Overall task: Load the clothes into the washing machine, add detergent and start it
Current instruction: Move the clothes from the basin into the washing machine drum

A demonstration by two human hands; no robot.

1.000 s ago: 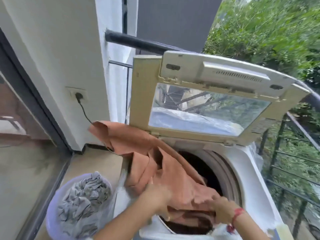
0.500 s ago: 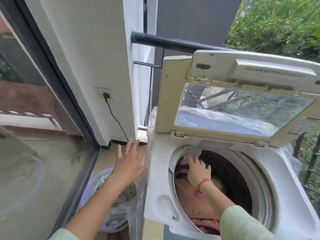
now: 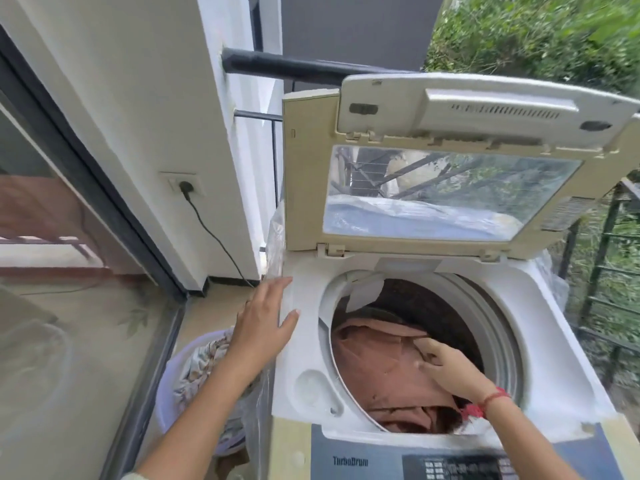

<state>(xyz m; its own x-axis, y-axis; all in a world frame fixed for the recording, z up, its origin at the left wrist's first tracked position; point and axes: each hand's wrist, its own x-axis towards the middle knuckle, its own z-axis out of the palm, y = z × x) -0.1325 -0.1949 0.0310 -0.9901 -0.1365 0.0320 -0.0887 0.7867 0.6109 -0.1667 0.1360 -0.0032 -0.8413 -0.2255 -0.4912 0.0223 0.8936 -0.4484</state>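
Note:
A white top-loading washing machine (image 3: 554,358) stands with its lid (image 3: 450,168) raised upright. Inside the drum lies a rust-orange cloth (image 3: 377,368). My right hand (image 3: 446,367) reaches into the drum and presses on that cloth with fingers spread. My left hand (image 3: 265,322) rests flat and open on the machine's left top edge. A lilac laundry basket (image 3: 173,375) with patterned clothes (image 3: 204,362) sits on the floor left of the machine, partly hidden by my left arm. The control panel (image 3: 460,465) shows at the bottom edge.
A black power cord (image 3: 214,237) runs from a wall socket (image 3: 185,185) down behind the machine. A glass sliding door (image 3: 52,271) is on the left. A dark balcony railing (image 3: 606,271) and greenery lie behind and to the right.
The orange cloth went from draped over the rim down into the drum. My left hand let go of it and moved onto the machine's left edge. My right hand shifted lower on the cloth.

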